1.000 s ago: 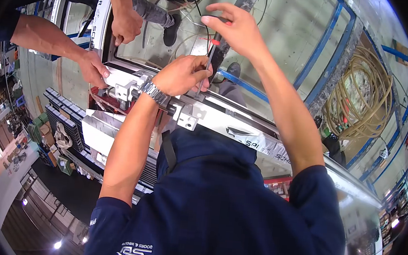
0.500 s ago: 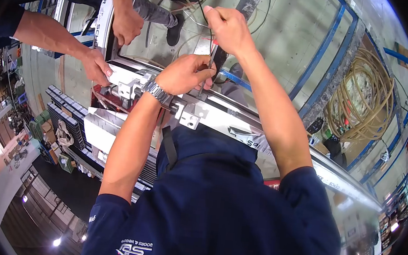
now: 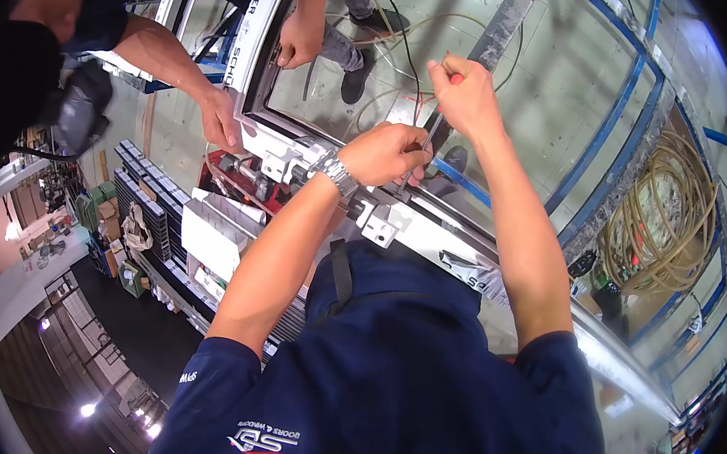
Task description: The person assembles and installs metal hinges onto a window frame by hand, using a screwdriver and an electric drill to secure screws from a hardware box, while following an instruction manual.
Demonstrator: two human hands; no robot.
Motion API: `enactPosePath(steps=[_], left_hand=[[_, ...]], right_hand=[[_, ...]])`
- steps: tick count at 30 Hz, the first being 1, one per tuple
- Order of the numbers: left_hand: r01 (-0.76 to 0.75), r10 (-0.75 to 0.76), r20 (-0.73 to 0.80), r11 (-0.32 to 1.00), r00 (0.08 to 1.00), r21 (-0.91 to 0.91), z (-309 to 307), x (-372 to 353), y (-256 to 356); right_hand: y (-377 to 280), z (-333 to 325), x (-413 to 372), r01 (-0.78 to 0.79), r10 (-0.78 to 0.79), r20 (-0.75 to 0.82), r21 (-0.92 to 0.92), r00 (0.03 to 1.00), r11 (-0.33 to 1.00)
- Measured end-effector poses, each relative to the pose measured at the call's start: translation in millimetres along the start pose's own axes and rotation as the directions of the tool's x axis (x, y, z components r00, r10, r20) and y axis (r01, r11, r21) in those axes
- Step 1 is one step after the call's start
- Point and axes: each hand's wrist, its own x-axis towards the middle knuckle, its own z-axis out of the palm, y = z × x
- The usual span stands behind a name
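Note:
My left hand (image 3: 384, 155), with a metal watch at the wrist, is closed around the lower shaft of what looks like a long screwdriver (image 3: 432, 129). The shaft slants down to a slot along the white-wrapped metal profile (image 3: 432, 233). Higher up, my right hand (image 3: 468, 96) has its fingers curled around the tool's upper end, where a bit of red shows between them. Metal brackets (image 3: 376, 226) sit on the profile beside my left hand. A co-worker's hand (image 3: 220, 119) rests on the frame's corner, and their other hand (image 3: 300, 40) is at its upright side.
Coiled pale hose (image 3: 663, 214) lies at the right by blue metal racks (image 3: 602, 118). Cables and hoses cross the floor beyond the frame, near the co-worker's shoes (image 3: 358, 75). A white box (image 3: 211, 240) and dark stacked profiles (image 3: 141, 216) stand at the left.
The view has shifted, so the scene sits lower and further right. A blurred dark object and another hand now show at the left. My right hand's grip has turned slightly on the tool.

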Motion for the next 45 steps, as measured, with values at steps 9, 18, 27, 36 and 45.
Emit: enactPosePath(steps=[9,18,27,36,45], left_hand=[[-0.024,0.025,-0.033,0.999,0.999,0.032,2.5,1.4,-3.7],[0.019,-0.018,-0.013,1.0,1.0,0.013,2.2,2.3,3.8],[-0.007,0.014,-0.058,0.993,0.998,0.122,6.6,10.4,-4.2],[0.008,-0.002,-0.039,0.987,0.999,0.159,8.1,15.4,-10.8],[0.0,0.011,-0.056,0.982,0.998,0.191,8.4,15.8,-20.6]], right_hand=[[-12.2,-5.2,2.3,-0.052,0.06,0.037,-0.18,0.998,0.982],[14.1,-7.2,-0.5,0.092,-0.097,0.03,0.127,0.995,0.988],[28.2,-6.1,-0.2,0.201,-0.202,-0.012,0.184,0.979,0.962],[15.8,-14.7,1.6,0.141,-0.116,0.118,-0.235,0.986,0.962],[-9.5,-46.1,-0.3,0.011,0.022,0.237,-0.139,0.971,0.99]])
